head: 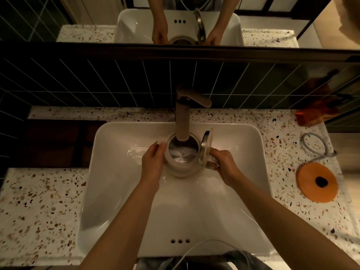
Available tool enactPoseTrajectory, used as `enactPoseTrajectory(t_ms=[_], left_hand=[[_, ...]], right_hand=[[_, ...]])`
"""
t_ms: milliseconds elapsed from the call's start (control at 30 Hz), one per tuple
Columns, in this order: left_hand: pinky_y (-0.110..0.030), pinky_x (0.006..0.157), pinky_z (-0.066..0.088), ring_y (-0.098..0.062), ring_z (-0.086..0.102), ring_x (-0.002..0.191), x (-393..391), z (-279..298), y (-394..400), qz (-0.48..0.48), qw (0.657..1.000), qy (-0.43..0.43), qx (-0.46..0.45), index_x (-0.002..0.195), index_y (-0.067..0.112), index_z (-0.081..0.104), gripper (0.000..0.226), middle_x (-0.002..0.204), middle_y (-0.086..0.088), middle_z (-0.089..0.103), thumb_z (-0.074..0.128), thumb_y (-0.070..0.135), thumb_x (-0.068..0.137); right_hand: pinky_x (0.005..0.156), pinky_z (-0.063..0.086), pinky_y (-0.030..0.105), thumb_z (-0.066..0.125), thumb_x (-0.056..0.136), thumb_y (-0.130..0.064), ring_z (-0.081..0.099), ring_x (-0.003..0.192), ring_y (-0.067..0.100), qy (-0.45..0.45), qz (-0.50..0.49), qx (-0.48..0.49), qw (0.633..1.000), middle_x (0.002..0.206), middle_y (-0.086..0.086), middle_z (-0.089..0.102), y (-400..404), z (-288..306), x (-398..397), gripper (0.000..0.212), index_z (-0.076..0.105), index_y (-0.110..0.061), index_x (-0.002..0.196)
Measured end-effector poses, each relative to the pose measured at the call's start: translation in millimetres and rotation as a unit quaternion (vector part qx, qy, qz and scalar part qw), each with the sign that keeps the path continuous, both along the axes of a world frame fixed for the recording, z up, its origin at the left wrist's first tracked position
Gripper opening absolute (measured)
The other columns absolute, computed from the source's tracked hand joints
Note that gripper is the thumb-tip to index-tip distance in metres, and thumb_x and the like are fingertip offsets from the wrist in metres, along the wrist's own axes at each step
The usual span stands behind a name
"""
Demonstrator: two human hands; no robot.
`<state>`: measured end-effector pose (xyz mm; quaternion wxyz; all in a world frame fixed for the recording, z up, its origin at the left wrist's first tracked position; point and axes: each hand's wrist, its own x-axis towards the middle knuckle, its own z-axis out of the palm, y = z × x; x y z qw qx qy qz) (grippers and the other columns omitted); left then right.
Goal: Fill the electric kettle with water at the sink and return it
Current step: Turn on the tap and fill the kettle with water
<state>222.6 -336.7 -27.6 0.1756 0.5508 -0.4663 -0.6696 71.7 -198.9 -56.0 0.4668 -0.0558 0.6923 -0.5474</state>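
Both hands are inside the white sink, holding the electric kettle under the faucet. Left hand: fingers curled loosely against the kettle's left wall, palm pressed to the body, not closed around any part. Kettle: upright over the middle of the basin, mouth open directly beneath the faucet spout, whose tip sits just inside the rim; the bright metal floor of the kettle is visible, with what appears to be water over it, though the level cannot be judged. Lid: hinged open, standing nearly on edge at the kettle's right side. Right hand: closed in a full grip around the kettle handle, just below the raised lid. To the right, on the speckled tabletop, the orange kettle base lies flat, well apart from the sink, with its grey cord looped behind it. An orange translucent object stands at the rear right corner against the dark tiled wall. Above the tiles, a mirror reflects the basin, the hands and the kettle lid.
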Motion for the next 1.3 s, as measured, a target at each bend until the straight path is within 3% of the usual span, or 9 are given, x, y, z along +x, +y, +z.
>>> enactPoseTrajectory(t_ms=[100,233,367,600,733,800,900,1133,1300], left_hand=[[-0.043,0.102,0.048,-0.015,0.059,0.11,3,-3,-7,0.0,1.0,-0.014,-0.015,0.136,0.023,0.051,0.041,0.13,-0.002,0.06,0.057,0.031,0.096],[-0.041,0.095,0.052,-0.014,0.063,0.1,1,-2,-15,-0.01,0.997,-0.038,-0.062,0.138,0.022,0.046,0.045,0.134,-0.003,0.057,0.058,0.028,0.095],[-0.026,0.094,0.042,-0.018,0.05,0.125,-17,15,-14,-0.042,0.958,-0.092,-0.267,0.145,0.017,0.039,0.052,0.148,-0.001,0.045,0.055,0.023,0.096],[-0.037,0.119,0.019,-0.024,0.022,0.148,-76,44,-35,-0.284,0.757,-0.106,-0.579,0.148,0.015,0.037,0.056,0.158,-0.006,0.034,0.055,0.02,0.096],[-0.046,0.121,0.008,-0.026,0.02,0.149,-107,43,-49,-0.405,0.618,-0.16,-0.655,0.151,0.019,0.032,0.061,0.158,-0.007,0.033,0.055,0.025,0.095],[-0.049,0.12,0.005,-0.028,0.019,0.149,-119,43,-53,-0.433,0.587,-0.191,-0.657,0.15,0.019,0.033,0.057,0.158,-0.007,0.034,0.051,0.03,0.097],[-0.052,0.119,0.003,-0.031,0.018,0.149,-131,46,-56,-0.454,0.586,-0.205,-0.639,0.148,0.016,0.038,0.052,0.157,-0.01,0.035,0.047,0.032,0.099],[-0.057,0.117,0.0,-0.037,0.015,0.149,-132,46,-56,-0.471,0.573,-0.206,-0.638,0.15,0.015,0.035,0.054,0.157,-0.012,0.034,0.05,0.022,0.099],[-0.059,0.116,0.01,-0.041,0.026,0.145,-129,50,-63,-0.451,0.612,-0.161,-0.63,0.146,0.011,0.042,0.051,0.15,-0.016,0.044,0.054,0.017,0.097]], right_hand=[[0.094,0.05,0.053,0.056,0.092,-0.027,0.064,0.084,0.029,0.002,-0.005,0.006,1.0,0.077,0.015,0.069,0,0,-1,0.034,0.075,0.0,0.086],[0.097,0.049,0.055,0.061,0.084,-0.041,0.064,0.09,0.045,0.023,0.006,0.001,1.0,0.089,0.035,0.066,1,-1,0,0.052,0.071,0.01,0.089],[0.098,0.048,0.057,0.063,0.073,-0.054,0.059,0.097,0.055,0.024,0.016,-0.01,1.0,0.095,0.046,0.058,0,1,2,0.075,0.063,0.019,0.092],[0.092,0.05,0.053,0.061,0.081,-0.041,0.06,0.078,0.034,0.015,0.002,-0.001,1.0,0.078,0.032,0.059,0,-2,-3,0.061,0.063,0.019,0.086],[0.086,0.051,0.049,0.061,0.068,-0.052,0.059,0.077,0.033,0.021,0.008,0.011,1.0,0.078,0.026,0.058,-2,-1,-5,0.079,0.058,0.023,0.091],[0.087,0.051,0.05,0.06,0.077,-0.046,0.06,0.078,0.034,0.022,0.008,0.014,1.0,0.079,0.027,0.06,-3,1,-5,0.069,0.061,0.021,0.092],[0.09,0.052,0.053,0.056,0.091,-0.03,0.061,0.08,0.035,0.024,-0.002,0.024,0.999,0.08,0.027,0.062,-2,-2,-7,0.049,0.065,0.018,0.092],[0.092,0.05,0.056,0.058,0.083,-0.039,0.059,0.077,0.034,0.025,0.008,0.026,0.999,0.077,0.025,0.06,-1,1,-5,0.059,0.062,0.02,0.091],[0.087,0.052,0.05,0.061,0.077,-0.046,0.061,0.079,0.034,0.028,0.01,0.028,0.999,0.081,0.029,0.061,-2,4,-5,0.066,0.064,0.019,0.092]])
